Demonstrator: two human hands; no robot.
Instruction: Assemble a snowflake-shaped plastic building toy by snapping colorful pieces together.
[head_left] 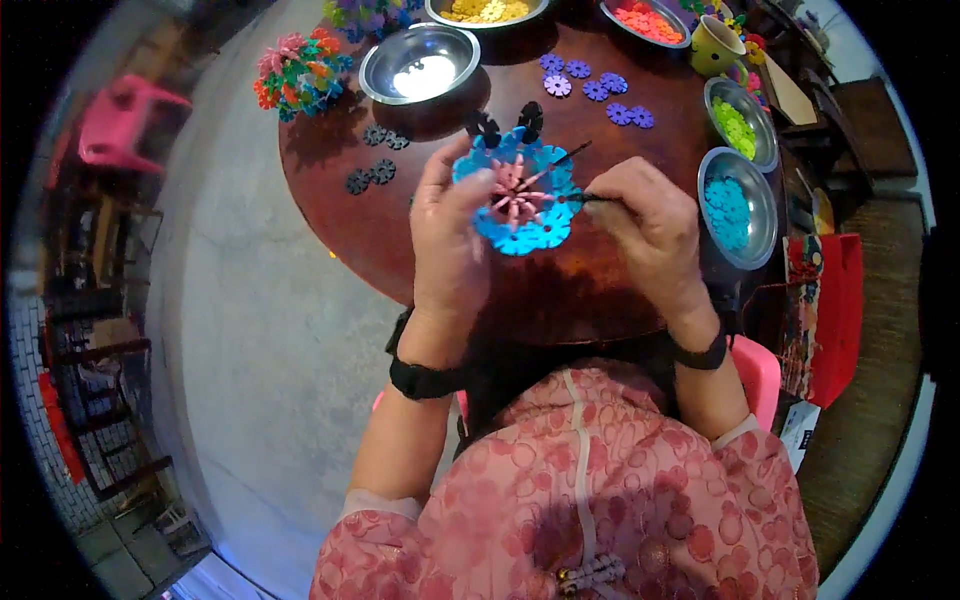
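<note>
The left hand (450,235) cups a blue and pink flower (518,192) built of snap-together discs, held over the middle of the round counter (360,220), fingers curled round its left edge. The right hand (650,225) pinches a thin black piece (592,198) at the flower's three o'clock side, fingertips closed on it. I'd judge the flower well along: a full blue ring around a pink core, with black bits going on at its top. Plenty remains loose: black discs (372,175) at nine o'clock, purple discs (590,88) at one o'clock, a blue bowl (738,208) at three. A finished bunch (298,72) sits at ten o'clock.
</note>
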